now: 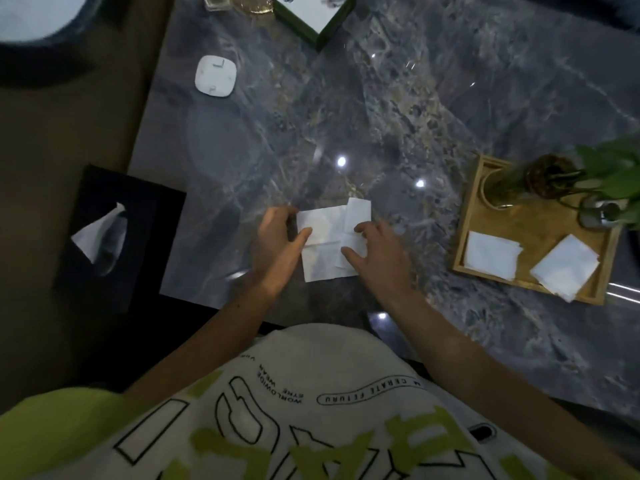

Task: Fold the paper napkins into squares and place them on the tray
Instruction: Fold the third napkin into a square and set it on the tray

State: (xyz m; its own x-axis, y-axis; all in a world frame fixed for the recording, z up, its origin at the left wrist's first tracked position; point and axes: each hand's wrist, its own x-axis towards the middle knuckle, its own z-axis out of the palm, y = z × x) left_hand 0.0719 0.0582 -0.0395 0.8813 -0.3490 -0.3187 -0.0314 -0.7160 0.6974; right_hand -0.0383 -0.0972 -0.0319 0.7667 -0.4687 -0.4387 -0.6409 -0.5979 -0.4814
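The person wears a loose off-white T-shirt (311, 386) with a lime-green short sleeve (52, 420) showing at the left shoulder. Large block letters run across the front, some filled in lime green, others only outlined in black. Farther down the cloth sit small lines of black print, one reading "WORLDWIDE", and a thin black oval band enclosing more capitals. The left forearm (207, 341) and right forearm (467, 348) are uncovered, ending in the left grip (273, 240) and right grip (381, 251), both bare hands.
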